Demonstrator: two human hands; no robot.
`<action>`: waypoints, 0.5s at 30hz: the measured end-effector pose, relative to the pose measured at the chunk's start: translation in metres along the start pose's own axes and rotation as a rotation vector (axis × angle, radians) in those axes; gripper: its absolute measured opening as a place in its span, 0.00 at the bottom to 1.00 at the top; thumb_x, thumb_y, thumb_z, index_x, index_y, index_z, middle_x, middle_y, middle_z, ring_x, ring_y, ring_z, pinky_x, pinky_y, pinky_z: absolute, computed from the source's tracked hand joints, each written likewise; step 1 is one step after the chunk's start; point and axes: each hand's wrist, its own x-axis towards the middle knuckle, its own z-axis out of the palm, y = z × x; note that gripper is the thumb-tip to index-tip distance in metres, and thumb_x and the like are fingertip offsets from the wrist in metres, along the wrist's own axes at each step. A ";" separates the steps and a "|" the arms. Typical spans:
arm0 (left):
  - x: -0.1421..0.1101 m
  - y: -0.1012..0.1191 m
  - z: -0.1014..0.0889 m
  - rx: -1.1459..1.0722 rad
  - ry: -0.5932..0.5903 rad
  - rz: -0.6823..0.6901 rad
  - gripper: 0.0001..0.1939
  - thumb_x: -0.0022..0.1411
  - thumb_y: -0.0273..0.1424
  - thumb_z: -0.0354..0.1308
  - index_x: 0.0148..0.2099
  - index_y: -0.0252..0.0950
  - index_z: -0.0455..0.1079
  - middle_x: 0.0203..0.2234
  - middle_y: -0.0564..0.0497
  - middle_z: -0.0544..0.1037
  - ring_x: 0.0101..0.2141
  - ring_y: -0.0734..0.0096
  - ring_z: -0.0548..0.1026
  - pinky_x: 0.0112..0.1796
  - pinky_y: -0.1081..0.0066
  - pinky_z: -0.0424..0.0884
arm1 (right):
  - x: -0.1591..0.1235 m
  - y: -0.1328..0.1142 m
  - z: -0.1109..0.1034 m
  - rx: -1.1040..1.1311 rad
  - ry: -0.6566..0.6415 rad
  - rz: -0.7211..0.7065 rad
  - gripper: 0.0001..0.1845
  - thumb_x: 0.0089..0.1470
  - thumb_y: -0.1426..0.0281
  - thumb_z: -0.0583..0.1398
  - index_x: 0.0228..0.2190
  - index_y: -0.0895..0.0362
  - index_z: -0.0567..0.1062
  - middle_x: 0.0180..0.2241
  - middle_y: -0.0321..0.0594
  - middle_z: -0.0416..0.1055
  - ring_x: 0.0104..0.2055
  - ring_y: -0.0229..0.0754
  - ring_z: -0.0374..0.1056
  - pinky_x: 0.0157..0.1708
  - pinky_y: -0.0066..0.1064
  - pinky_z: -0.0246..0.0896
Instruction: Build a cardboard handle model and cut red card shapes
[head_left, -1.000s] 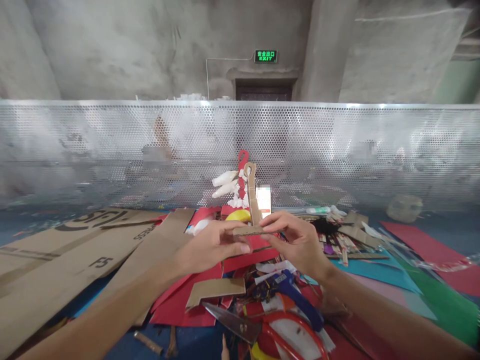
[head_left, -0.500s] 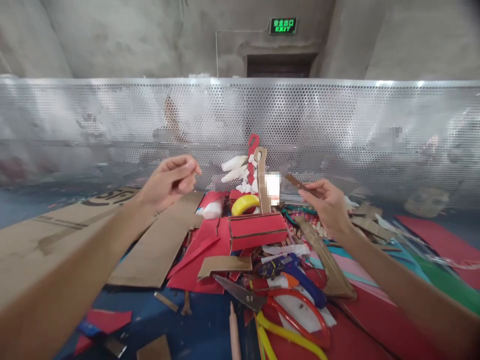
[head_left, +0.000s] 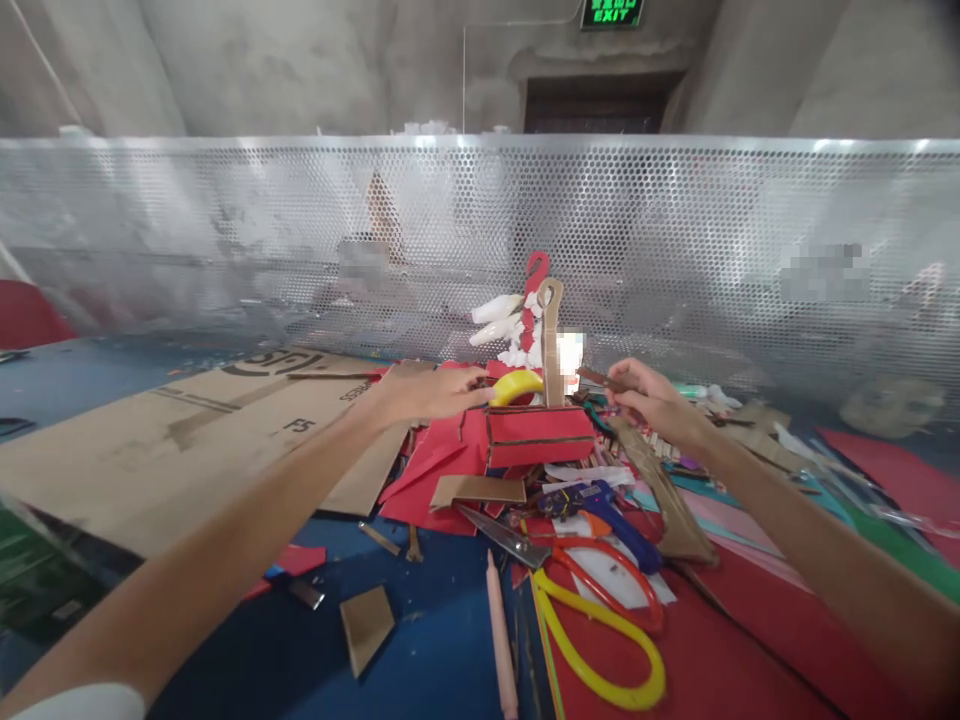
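Right hand (head_left: 649, 400) is pinching a thin brown cardboard strip (head_left: 600, 378) in the air, beside a tall tan cardboard upright with looped top (head_left: 553, 345), which is standing at the long red cardboard box (head_left: 540, 436). Left hand (head_left: 435, 392) is hovering, finger and thumb parted, near a curved yellow ring (head_left: 517, 386); contact unclear. Possible trouble: a sideways nudge toppling the upright, or a slack pinch losing the strip among scraps on the blue desk (head_left: 435, 620).

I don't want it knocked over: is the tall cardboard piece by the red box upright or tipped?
Upright: the cardboard piece stands nearly vertical, rising above the red box, its looped end on top.
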 end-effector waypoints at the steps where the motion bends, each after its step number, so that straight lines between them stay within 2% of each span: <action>1: 0.003 0.007 0.008 -0.026 -0.028 -0.009 0.34 0.68 0.56 0.43 0.66 0.41 0.62 0.59 0.44 0.72 0.54 0.53 0.73 0.52 0.63 0.65 | 0.000 0.003 -0.001 -0.011 -0.030 0.012 0.12 0.51 0.69 0.57 0.39 0.54 0.64 0.28 0.30 0.67 0.18 0.31 0.55 0.18 0.27 0.48; 4: 0.009 0.008 0.029 -0.086 -0.045 -0.046 0.39 0.67 0.60 0.39 0.67 0.40 0.60 0.61 0.41 0.70 0.57 0.50 0.70 0.52 0.62 0.64 | 0.000 0.009 -0.005 -0.095 -0.104 0.036 0.14 0.55 0.67 0.55 0.43 0.56 0.69 0.24 0.29 0.61 0.19 0.34 0.53 0.19 0.28 0.46; 7: 0.014 -0.003 0.040 -0.132 -0.022 -0.072 0.39 0.65 0.61 0.40 0.65 0.39 0.60 0.59 0.40 0.71 0.54 0.51 0.72 0.52 0.61 0.65 | -0.001 0.009 -0.005 -0.273 -0.135 -0.051 0.14 0.60 0.64 0.54 0.42 0.57 0.73 0.27 0.35 0.68 0.27 0.40 0.62 0.28 0.31 0.55; 9: 0.015 -0.006 0.041 -0.140 -0.028 -0.090 0.38 0.64 0.62 0.42 0.60 0.38 0.63 0.55 0.40 0.74 0.50 0.54 0.74 0.51 0.60 0.66 | -0.001 0.009 -0.004 -0.359 -0.134 -0.119 0.17 0.63 0.60 0.53 0.39 0.58 0.75 0.34 0.41 0.73 0.37 0.44 0.67 0.38 0.34 0.59; 11: 0.015 -0.003 0.039 -0.133 -0.048 -0.089 0.37 0.62 0.62 0.45 0.56 0.37 0.63 0.53 0.40 0.74 0.48 0.55 0.74 0.50 0.60 0.66 | 0.000 0.011 -0.002 -0.395 -0.128 -0.128 0.23 0.66 0.56 0.50 0.38 0.58 0.76 0.37 0.43 0.74 0.40 0.47 0.68 0.43 0.35 0.59; 15: 0.013 0.002 0.034 -0.108 -0.143 -0.092 0.37 0.60 0.61 0.49 0.56 0.36 0.62 0.53 0.38 0.73 0.50 0.53 0.74 0.49 0.60 0.67 | 0.002 0.021 0.000 -0.446 -0.160 -0.103 0.28 0.67 0.52 0.46 0.32 0.58 0.74 0.32 0.42 0.72 0.36 0.46 0.68 0.40 0.36 0.61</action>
